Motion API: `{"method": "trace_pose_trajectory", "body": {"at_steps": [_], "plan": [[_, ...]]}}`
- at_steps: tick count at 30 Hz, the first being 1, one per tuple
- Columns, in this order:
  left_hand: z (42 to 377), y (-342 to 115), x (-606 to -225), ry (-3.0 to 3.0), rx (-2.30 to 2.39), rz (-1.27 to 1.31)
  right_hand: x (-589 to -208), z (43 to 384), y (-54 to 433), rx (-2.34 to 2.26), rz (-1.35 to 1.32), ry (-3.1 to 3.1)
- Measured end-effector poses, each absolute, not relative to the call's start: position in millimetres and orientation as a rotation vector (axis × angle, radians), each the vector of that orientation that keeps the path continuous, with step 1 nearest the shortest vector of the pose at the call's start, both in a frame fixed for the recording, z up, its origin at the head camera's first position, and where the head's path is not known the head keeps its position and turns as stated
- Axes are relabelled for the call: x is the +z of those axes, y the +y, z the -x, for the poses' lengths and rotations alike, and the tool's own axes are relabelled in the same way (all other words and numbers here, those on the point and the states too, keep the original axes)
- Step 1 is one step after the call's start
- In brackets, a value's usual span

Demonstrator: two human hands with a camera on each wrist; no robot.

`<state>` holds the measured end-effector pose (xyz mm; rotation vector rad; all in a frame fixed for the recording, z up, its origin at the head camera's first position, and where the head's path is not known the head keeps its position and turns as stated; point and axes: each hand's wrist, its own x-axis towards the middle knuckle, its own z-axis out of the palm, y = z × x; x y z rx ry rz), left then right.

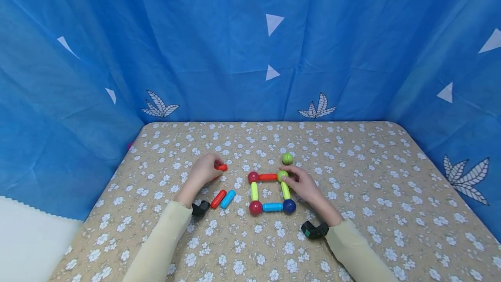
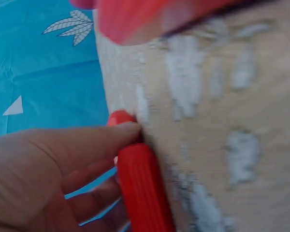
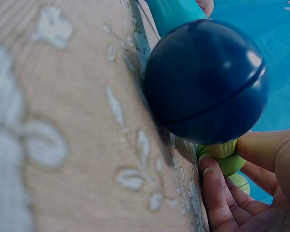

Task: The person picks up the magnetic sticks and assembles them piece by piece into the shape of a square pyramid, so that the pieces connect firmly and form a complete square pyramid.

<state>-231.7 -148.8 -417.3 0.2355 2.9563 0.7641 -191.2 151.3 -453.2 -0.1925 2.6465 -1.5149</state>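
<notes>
A square of balls and rods lies on the table: two crimson balls (image 1: 255, 208), a green ball (image 1: 282, 176) and a dark blue ball (image 3: 205, 82) at its corners. Its sides are a red rod (image 1: 268, 177), a light blue rod (image 1: 272, 206) and two yellow-green rods (image 1: 254, 191). My right hand (image 1: 303, 183) holds the green corner ball between thumb and fingers. Left of the square, my left hand (image 1: 203, 170) pinches a red rod (image 2: 120, 117) with thumb and fingers. Another red rod (image 2: 144, 186) lies right beside those fingers, partly hidden in the head view.
A loose green ball (image 1: 287, 158) sits just beyond the square. Near my left wrist lie a red rod (image 1: 218, 199) and a light blue rod (image 1: 228, 199), side by side. A flowered cloth (image 1: 242, 251) covers the table; blue curtains (image 1: 235, 47) hang behind and at the sides.
</notes>
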Motion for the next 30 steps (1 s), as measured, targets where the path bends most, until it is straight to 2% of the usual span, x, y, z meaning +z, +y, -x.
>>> {"method": "trace_pose_trajectory", "body": {"at_steps": [8, 15, 20, 30], "plan": [[230, -153, -428, 2.948, 1.004, -0.224, -456, 191, 152, -1.516, 0.178, 2.646], [221, -152, -422, 2.615, 1.530, -0.172, -455, 190, 151, -1.531, 0.176, 2.633], [202, -139, -418, 2.242, 1.779, -0.289, -453, 189, 151, -1.520, 0.194, 2.639], [178, -115, -433, 2.024, 1.793, -0.527, -453, 191, 150, -1.514, 0.220, 2.653]]}}
